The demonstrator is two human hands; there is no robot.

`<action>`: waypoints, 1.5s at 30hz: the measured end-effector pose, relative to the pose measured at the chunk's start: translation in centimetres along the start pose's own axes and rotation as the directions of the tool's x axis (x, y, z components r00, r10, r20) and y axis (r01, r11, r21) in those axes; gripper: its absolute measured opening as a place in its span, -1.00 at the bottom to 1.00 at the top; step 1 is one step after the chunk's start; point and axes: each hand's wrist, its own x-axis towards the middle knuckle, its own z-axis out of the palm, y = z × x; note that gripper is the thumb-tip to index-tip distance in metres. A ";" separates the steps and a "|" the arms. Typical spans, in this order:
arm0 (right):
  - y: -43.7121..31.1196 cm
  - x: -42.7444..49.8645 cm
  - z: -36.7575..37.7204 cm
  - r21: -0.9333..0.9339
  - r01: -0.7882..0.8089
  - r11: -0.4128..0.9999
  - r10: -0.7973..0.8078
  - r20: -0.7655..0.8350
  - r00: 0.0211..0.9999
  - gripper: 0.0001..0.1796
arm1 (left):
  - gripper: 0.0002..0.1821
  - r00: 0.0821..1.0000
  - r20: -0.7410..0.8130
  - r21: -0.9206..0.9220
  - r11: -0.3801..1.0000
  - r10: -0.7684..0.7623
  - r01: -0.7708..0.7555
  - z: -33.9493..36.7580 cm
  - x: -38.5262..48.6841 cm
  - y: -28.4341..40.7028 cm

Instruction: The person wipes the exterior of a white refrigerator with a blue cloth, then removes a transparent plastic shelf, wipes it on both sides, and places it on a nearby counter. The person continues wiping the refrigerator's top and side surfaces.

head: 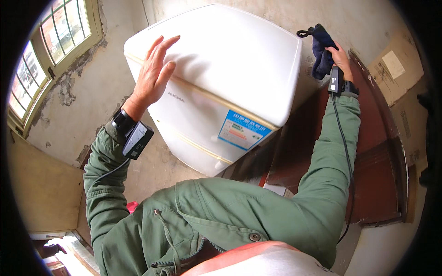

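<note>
Before me stands a small white two-door refrigerator, its pale top facing up and its doors turned towards me. A blue label with writing is stuck on the upper door. My left hand is raised over the front left edge of the top, fingers apart, with nothing in it; whether it touches the surface I cannot tell. Off to the right, beyond the refrigerator's side, my right hand grips a dark blue cloth that has a black hanging loop.
A dark red-brown wooden cabinet stands at the right, with cardboard beyond it. On the left is a barred window in a wall with peeling plaster. A cable runs from a black device along my right sleeve.
</note>
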 end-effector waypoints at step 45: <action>-14.2 -29.5 20.8 -0.781 0.408 0.473 -0.582 0.071 0.810 -0.52 | -0.44 0.444 -0.272 -0.292 0.513 -0.854 0.807 -18.0 -43.3 5.9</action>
